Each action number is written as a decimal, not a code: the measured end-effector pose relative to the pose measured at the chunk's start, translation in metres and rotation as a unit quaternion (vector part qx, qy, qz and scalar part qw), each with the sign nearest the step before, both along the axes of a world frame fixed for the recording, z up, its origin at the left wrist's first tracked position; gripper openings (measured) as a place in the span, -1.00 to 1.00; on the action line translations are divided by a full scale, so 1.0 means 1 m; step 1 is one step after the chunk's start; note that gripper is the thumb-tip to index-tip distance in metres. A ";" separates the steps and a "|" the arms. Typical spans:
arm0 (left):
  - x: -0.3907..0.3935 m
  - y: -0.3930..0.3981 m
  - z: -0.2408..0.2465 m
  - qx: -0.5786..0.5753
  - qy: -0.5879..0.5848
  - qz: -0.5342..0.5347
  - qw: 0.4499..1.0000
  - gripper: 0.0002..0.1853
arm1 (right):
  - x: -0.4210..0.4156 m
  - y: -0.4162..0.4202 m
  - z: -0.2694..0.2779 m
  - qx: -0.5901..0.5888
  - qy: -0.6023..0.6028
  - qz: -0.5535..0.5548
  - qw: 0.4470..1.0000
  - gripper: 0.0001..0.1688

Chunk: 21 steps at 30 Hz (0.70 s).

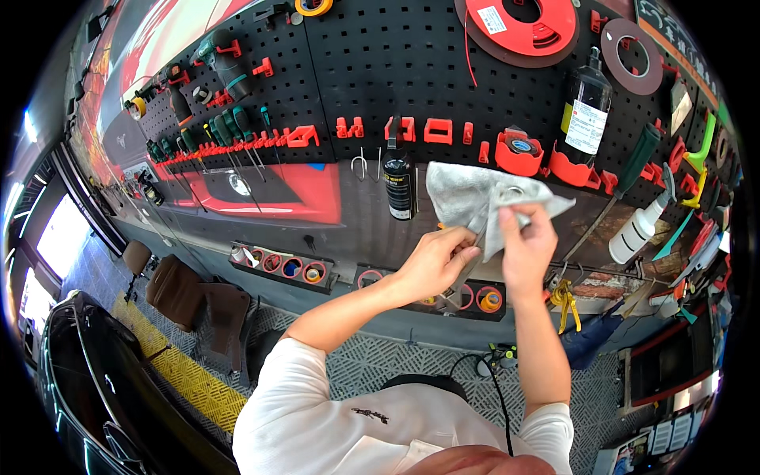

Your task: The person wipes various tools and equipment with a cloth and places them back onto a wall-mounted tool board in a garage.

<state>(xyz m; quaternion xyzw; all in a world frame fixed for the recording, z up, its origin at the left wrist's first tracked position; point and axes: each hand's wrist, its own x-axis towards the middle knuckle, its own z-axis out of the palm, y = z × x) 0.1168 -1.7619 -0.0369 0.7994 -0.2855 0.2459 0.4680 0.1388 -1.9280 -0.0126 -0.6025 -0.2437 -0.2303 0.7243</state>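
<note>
My left hand [440, 256] grips a slim metal tool [468, 274], which looks like a wrench, with its shaft slanting down past the fingers. A light grey cloth [460, 190] is draped over the tool's upper end. My right hand [529, 242] pinches this cloth from the right, thumb and fingers around the upper part of the tool. Folds hide some of that end, though a shiny ring shape shows among them. Just left of the cloth, a black spray bottle [399, 185] hangs on the wall.
A black pegboard [380, 71] carries red holders, screwdrivers [222, 127], a drill [225, 62], tape rolls and a labelled bottle [585, 119]. Below hang a white spray bottle [638, 231] and yellow pliers [564, 300]. Wall trays [282, 266] hold tape. A black car [89, 380] stands left, near brown seats [175, 291].
</note>
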 end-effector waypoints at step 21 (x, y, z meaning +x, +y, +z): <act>0.132 0.072 0.249 -0.119 -0.079 0.131 0.981 -0.70 | -0.043 -0.173 -0.257 -0.016 0.243 -0.200 0.949 -0.88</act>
